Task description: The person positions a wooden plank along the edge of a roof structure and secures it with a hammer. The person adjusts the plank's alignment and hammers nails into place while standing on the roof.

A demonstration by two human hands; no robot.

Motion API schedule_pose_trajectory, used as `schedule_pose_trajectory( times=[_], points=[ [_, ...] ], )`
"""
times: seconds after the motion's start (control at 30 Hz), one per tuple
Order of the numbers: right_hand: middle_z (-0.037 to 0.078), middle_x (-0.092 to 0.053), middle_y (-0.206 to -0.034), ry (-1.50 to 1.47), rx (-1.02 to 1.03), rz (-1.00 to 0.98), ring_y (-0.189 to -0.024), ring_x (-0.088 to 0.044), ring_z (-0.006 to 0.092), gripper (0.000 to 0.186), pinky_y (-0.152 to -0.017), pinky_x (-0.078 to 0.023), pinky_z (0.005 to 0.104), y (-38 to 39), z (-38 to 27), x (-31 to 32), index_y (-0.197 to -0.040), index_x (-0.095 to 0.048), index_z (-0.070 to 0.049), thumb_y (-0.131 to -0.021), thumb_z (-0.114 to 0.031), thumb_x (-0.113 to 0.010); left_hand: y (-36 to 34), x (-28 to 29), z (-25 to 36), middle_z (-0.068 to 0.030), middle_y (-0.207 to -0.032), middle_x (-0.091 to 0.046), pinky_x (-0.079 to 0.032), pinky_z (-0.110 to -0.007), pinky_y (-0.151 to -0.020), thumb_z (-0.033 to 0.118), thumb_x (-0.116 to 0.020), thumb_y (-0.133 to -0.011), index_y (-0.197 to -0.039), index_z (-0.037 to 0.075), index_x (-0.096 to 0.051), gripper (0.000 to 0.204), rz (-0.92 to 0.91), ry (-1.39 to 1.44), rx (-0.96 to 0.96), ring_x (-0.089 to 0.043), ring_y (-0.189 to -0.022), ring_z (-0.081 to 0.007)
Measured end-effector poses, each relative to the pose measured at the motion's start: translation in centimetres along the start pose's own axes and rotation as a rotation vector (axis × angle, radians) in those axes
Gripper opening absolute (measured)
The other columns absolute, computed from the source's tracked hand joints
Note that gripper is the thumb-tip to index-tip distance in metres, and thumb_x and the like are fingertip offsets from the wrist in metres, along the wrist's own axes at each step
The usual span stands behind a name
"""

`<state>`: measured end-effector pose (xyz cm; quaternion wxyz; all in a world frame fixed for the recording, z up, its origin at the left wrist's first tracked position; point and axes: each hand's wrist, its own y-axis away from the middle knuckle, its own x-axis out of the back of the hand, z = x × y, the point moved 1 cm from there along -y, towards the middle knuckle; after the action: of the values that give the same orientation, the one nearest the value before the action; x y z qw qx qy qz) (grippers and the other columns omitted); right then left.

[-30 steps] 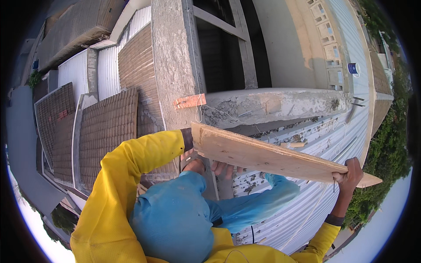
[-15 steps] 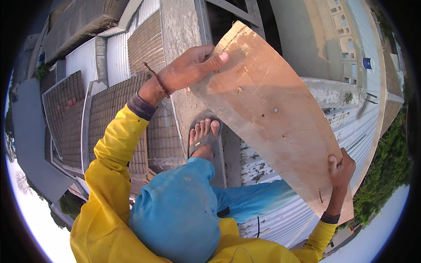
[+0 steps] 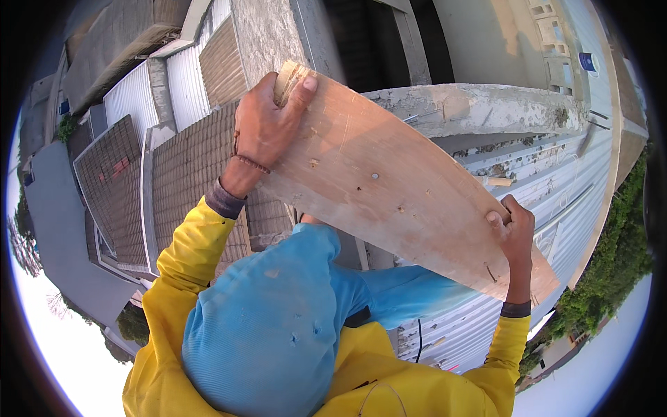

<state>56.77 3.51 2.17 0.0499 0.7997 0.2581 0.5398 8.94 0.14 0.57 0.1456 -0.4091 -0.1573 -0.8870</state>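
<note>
A flat plywood board (image 3: 389, 187) with a few holes and a bent nail (image 3: 491, 272) slants across in front of me, its left end higher. My left hand (image 3: 267, 128) grips the splintered left end, thumb on the upper face and fingers tucked behind the edge. Near the right end, my right hand (image 3: 514, 229) clasps the far edge, its thumb over the face. The board passes above my raised knee in blue trousers (image 3: 267, 320) and hides my foot.
A rough concrete beam (image 3: 479, 108) runs behind the board, and a concrete ledge (image 3: 267, 35) stands at the upper left. Tiled roofs (image 3: 191, 174) lie far below on the left. Corrugated metal roofing (image 3: 556, 174) spreads to the right, with a white-and-blue bucket (image 3: 588, 62) at the far right.
The board's left end has swung left and toward me, with my left hand on it. My right hand has shifted left and upward. The board now covers my foot.
</note>
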Motion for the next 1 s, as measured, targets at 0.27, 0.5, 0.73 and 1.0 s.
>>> schedule_pose_trajectory(
  times=[0.27, 0.5, 0.73, 1.0],
  points=[
    [0.015, -0.036, -0.060, -0.048, -0.129, 0.012, -0.058, -0.034, 0.0321, 0.073, -0.056, -0.034, 0.0445, 4.6, 9.2, -2.7, -0.071, -0.049, -0.001, -0.101, -0.067, -0.053, 3.7, -0.9, -2.6, -0.0141, -0.064, -0.064, -0.053, -0.042, -0.057, 0.071, -0.060, -0.096, -0.078, 0.000, -0.061, 0.074, -0.008, 0.013, 0.078, -0.065, -0.057, -0.0251],
    [0.015, -0.037, -0.060, 0.001, -0.130, 0.181, -0.058, -0.035, 0.0320, 0.072, -0.056, -0.034, 0.0452, 5.6, 8.9, -1.4, -0.069, -0.049, -0.001, -0.100, -0.065, -0.054, 3.7, 0.1, -0.3, -0.0147, -0.065, -0.063, -0.051, -0.042, -0.058, 0.072, -0.061, -0.095, -0.077, -0.001, -0.061, 0.076, 0.108, -0.006, -0.031, -0.063, -0.058, -0.0239],
    [0.015, -0.038, -0.060, 0.124, -0.112, 0.419, -0.058, -0.037, 0.0302, 0.072, -0.057, -0.035, 0.0435, 5.6, 8.4, 5.7, -0.069, -0.049, -0.001, -0.098, -0.066, -0.056, 2.0, 1.4, 3.6, -0.0162, -0.066, -0.063, -0.050, -0.041, -0.061, 0.072, -0.060, -0.096, -0.078, -0.003, -0.061, 0.077, 0.227, 0.023, -0.174, -0.060, -0.062, -0.0230],
    [0.014, -0.044, -0.060, 0.125, 0.041, 0.348, -0.058, -0.046, 0.0268, 0.071, -0.060, -0.040, 0.0423, -0.8, 4.0, 7.4, -0.068, -0.056, 0.000, -0.099, -0.063, -0.057, 5.6, 3.9, -0.1, -0.0133, -0.064, -0.058, -0.045, -0.040, -0.058, 0.069, -0.059, -0.098, -0.078, -0.006, -0.064, 0.078, 0.405, 0.000, 0.002, -0.052, -0.061, -0.0199]
  ],
)
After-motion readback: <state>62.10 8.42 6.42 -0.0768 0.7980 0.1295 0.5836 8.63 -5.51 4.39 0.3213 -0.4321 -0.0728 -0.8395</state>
